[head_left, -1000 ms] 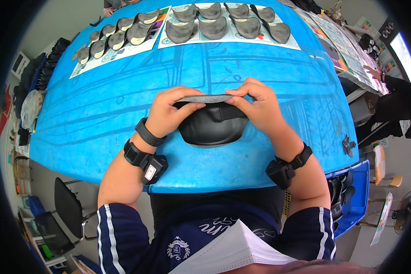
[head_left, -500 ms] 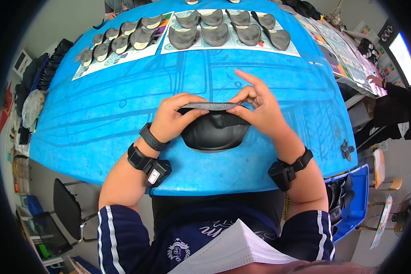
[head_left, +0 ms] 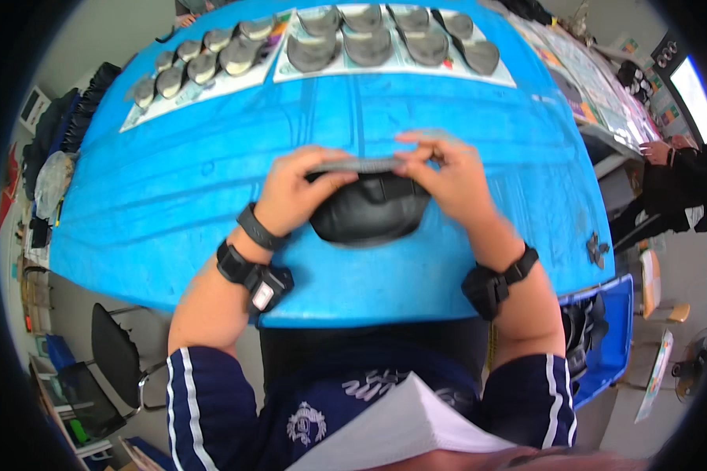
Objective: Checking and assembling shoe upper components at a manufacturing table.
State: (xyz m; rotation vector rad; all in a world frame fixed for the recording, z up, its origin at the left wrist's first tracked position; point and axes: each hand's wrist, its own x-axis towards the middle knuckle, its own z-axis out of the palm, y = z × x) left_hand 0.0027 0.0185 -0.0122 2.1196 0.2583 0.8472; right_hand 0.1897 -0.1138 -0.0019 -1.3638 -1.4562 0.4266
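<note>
Pouch (head_left: 367, 213), black and rounded, is held just above the blue counter (head_left: 157, 204) near its front edge, between both hands. Its grey top strip (head_left: 361, 165) is pinched from either end: the left hand (head_left: 294, 192) has its fingers (head_left: 330, 179) clenched on the left end, the right hand (head_left: 446, 179) grips the right end, slightly blurred. Black bands are worn on both wrists. Well apart, at the far side of the counter, rows of grey pouches (head_left: 385, 39) are laid out on white sheets (head_left: 306, 71), a second group (head_left: 196, 63) to the left. A blue bin (head_left: 605, 345) is seen beside the counter, lower right. A black chair (head_left: 114, 353) is seen lower left.
</note>
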